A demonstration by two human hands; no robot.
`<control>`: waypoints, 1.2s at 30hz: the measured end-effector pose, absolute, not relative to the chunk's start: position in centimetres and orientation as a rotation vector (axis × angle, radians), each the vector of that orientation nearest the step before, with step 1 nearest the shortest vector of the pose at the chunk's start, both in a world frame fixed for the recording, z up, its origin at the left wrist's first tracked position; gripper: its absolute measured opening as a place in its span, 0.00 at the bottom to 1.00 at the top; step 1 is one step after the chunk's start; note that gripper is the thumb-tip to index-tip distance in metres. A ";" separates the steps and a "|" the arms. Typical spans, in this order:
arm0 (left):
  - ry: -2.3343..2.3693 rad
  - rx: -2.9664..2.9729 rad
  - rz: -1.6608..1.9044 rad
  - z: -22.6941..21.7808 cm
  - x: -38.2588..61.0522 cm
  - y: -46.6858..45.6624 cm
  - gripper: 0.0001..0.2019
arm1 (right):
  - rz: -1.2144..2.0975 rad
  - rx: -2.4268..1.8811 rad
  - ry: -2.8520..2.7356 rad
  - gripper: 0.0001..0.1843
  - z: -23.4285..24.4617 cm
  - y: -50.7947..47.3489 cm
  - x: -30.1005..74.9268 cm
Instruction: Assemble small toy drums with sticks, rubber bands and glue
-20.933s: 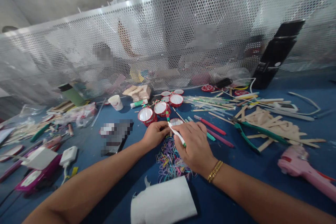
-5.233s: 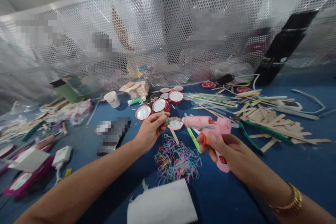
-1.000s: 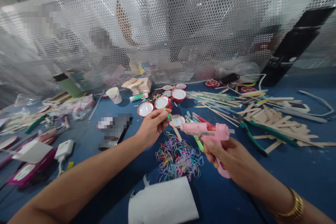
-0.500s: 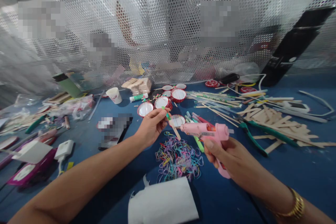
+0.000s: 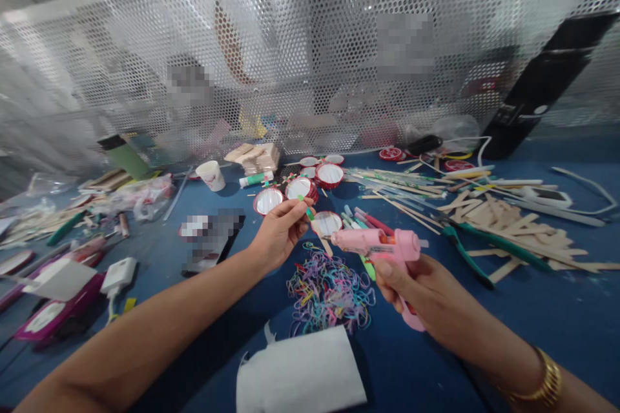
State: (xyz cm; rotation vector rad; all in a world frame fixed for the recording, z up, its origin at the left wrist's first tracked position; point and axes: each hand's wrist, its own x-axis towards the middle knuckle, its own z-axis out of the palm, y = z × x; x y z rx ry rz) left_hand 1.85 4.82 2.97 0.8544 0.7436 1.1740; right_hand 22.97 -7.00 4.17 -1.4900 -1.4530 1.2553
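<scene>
My left hand pinches a wooden craft stick that has green and orange-red bits near its upper end. Wrapped around the handle of a pink hot glue gun is my right hand. The gun's nozzle points left, right by the lower part of the stick; whether they touch I cannot tell. Below the stick lies a heap of colourful small rubber bands. Behind it is a round white disc with a red rim, and more such discs are stacked farther back.
Loose craft sticks and green-handled pliers lie at right. A folded white cloth is in front. A phone, paper cup and white adapter are at left. A perforated metal screen stands behind.
The glue gun has shifted slightly left and tilted a little, its nozzle now closer to the stick. My left hand stays almost still.
</scene>
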 end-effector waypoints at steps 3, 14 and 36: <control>0.740 0.855 1.176 2.9 1.8 4.9 0.11 | 1.259 -1.472 -1.472 0.30 4.0 -7.0 23.0; 0.751 0.846 1.176 3.1 1.9 4.8 0.10 | 1.232 -1.494 -1.502 0.30 4.2 -7.1 23.3; 0.732 0.836 1.204 3.3 1.7 5.1 0.11 | 1.230 -1.489 -1.498 0.31 4.3 -7.0 23.3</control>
